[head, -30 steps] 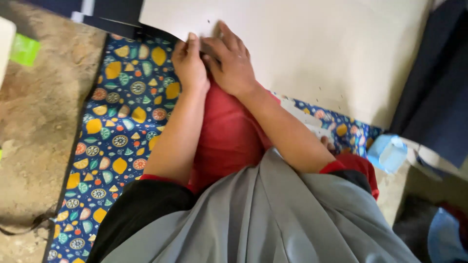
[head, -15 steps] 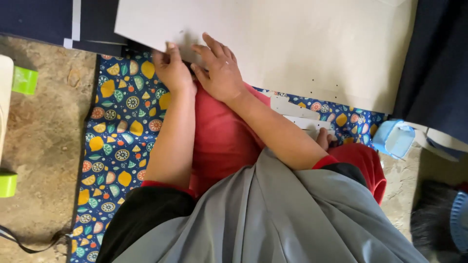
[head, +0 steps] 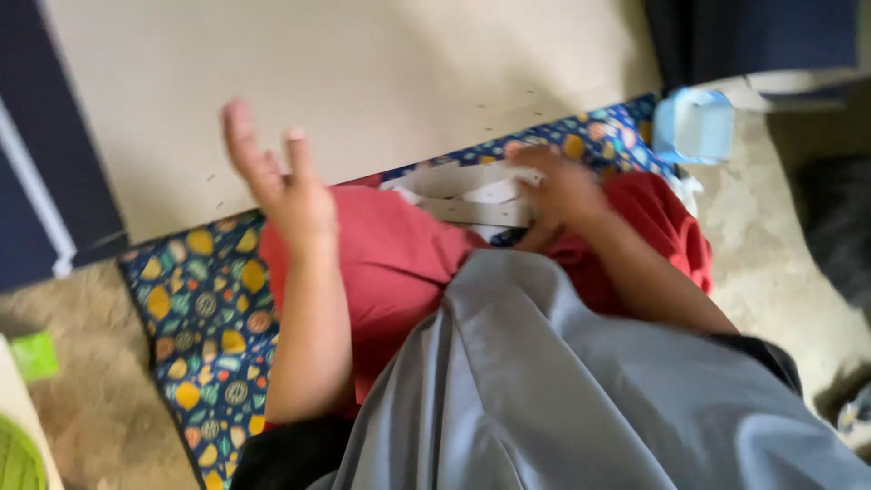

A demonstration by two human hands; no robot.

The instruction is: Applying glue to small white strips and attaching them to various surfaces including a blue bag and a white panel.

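— Beige board, flat and smooth, with small dark specks near its lower edge; that's what fills the space beyond both hands?

— Yes. The left hand is raised over its near edge, fingers spread and open, gripping nothing. Whether it touches the board I cannot tell; the hand is blurred.

— And the right hand?

— Lower, resting on pale paper strips that lie on the red cloth. The fingers curl down onto the strips, but the blur hides whether they actually pinch one.

— So the strips sit where, relative to the hands?

— Between them, touching the right hand, well apart from the left, just below the board's edge.

— Any containers?

— A light blue plastic tub beyond the right hand, on the outer side. Its inside is not readable. At the far lower corner past the left arm, a green ribbed thing, only partly in view.

— The surfaces?

— A patterned mat, dark blue with yellow and orange shapes, under the left forearm. Rough tan floor outside it. Grey fabric, smooth and folded, nearest the camera.
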